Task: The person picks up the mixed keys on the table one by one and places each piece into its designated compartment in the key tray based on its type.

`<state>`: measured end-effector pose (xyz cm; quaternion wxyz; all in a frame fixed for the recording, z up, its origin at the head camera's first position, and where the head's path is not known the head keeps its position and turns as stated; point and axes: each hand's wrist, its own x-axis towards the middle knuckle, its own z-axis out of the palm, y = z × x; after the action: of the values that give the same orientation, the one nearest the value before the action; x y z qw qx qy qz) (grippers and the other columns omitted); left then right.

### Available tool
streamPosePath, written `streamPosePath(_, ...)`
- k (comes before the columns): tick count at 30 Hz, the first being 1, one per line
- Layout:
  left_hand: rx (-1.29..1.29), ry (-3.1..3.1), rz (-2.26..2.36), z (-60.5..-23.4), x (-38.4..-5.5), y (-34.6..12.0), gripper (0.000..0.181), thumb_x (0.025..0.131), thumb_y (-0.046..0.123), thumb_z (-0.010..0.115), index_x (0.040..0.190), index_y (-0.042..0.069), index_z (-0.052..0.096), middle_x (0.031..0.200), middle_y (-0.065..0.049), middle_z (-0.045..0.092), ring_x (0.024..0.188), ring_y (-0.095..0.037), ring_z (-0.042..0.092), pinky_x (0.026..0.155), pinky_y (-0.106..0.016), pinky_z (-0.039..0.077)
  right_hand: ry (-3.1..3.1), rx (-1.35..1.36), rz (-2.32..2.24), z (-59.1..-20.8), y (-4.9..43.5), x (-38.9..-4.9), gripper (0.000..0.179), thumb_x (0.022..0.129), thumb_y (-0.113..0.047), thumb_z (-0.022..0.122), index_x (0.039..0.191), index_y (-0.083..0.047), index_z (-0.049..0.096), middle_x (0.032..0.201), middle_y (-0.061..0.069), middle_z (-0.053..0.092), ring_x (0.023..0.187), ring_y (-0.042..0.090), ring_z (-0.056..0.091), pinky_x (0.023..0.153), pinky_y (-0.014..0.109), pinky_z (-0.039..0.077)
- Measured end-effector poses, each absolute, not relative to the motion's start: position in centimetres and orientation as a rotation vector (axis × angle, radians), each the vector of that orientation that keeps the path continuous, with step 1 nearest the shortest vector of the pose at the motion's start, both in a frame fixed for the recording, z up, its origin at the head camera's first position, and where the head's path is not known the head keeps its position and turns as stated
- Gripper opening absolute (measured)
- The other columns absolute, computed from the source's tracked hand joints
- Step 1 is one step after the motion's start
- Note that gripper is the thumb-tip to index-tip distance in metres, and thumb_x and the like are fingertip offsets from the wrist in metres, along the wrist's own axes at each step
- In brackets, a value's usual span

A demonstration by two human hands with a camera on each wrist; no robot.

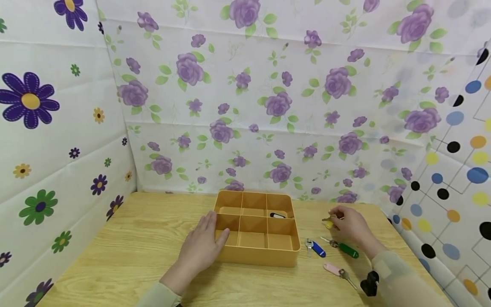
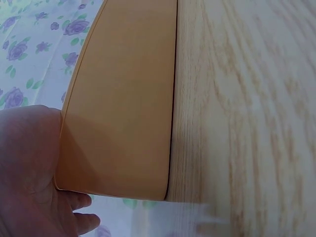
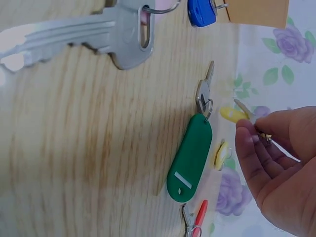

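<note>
At the lower left of the frame, over the wooden table, a left hand holds the near-left corner of an orange six-compartment tray; its thumb reaches over the rim above the front-left compartment, and the other fingers lie close together along the outside. The tray sits at lower centre, and in its back-right compartment I see a black tag with a white label. Just beside its right wall lies a blue-tagged key, then a green-tagged key, with a pink-tagged key below. At the lower right, a right hand pinches a yellow-tagged key between thumb and fingertips; which part is pinched I can't tell.
</note>
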<state>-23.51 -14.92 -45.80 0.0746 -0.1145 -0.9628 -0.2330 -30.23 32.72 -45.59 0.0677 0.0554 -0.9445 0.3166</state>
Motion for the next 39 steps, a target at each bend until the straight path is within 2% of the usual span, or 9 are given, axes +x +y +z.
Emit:
streamPosePath(5, -0.34, -2.895, -0.697, -45.9, -23.4, -15.0, 0.091, 0.116, 0.065, 0.038, 0.172, -0.005, 0.028, 0.179, -0.022, 0.025, 0.165, -0.046, 0.023, 0.126, -0.072, 0.028, -2.833, 0.14, 0.995, -45.9, 32.6, -30.0, 0.013, 0.108, -0.006, 0.069, 0.116, 0.004, 0.069, 0.104, 0.014, 0.074, 0.086, 0.026, 0.074, 0.073, 0.04, 0.063)
streamPosePath(13, -0.348, -2.901, -0.69, -45.8, -23.3, -14.8, 0.09, 0.116, 0.066, 0.038, 0.172, -0.005, 0.028, 0.179, -0.021, 0.025, 0.165, -0.046, 0.024, 0.125, -0.074, 0.027, -2.887, 0.131, 0.874, -47.0, 34.0, -29.8, 0.007, 0.104, -0.013, 0.077, 0.105, -0.007, 0.074, 0.101, 0.005, 0.073, 0.091, 0.025, 0.069, 0.082, 0.051, 0.058)
streamPosePath(23, -0.347, -2.901, -0.677, -46.0, -23.3, -14.9, 0.091, 0.115, 0.066, 0.038, 0.172, -0.004, 0.028, 0.179, -0.02, 0.026, 0.165, -0.044, 0.024, 0.126, -0.074, 0.026, -2.914, 0.132, 0.836, -47.2, 33.9, -29.8, 0.012, 0.106, -0.011, 0.074, 0.113, -0.002, 0.076, 0.102, 0.006, 0.075, 0.089, 0.023, 0.068, 0.083, 0.052, 0.059)
streamPosePath(30, -0.349, -2.905, -0.674, -45.9, -23.3, -14.9, 0.092, 0.115, 0.067, 0.036, 0.172, -0.004, 0.027, 0.18, -0.02, 0.024, 0.165, -0.045, 0.024, 0.126, -0.074, 0.026, -2.825, 0.177, 0.857, -44.5, 32.2, -29.8, 0.012, 0.108, -0.017, 0.075, 0.11, -0.006, 0.073, 0.1, 0.006, 0.073, 0.087, 0.022, 0.067, 0.076, 0.043, 0.055)
streamPosePath(39, -0.343, -2.896, -0.69, -45.4, -23.5, -14.9, 0.091, 0.115, 0.066, 0.037, 0.172, -0.004, 0.026, 0.18, -0.02, 0.023, 0.165, -0.045, 0.022, 0.126, -0.073, 0.026, -2.744, 0.172, 0.978, -40.8, 29.1, -30.3, 0.02, 0.107, -0.027, 0.077, 0.115, -0.009, 0.073, 0.108, 0.007, 0.074, 0.098, 0.025, 0.071, 0.082, 0.045, 0.059)
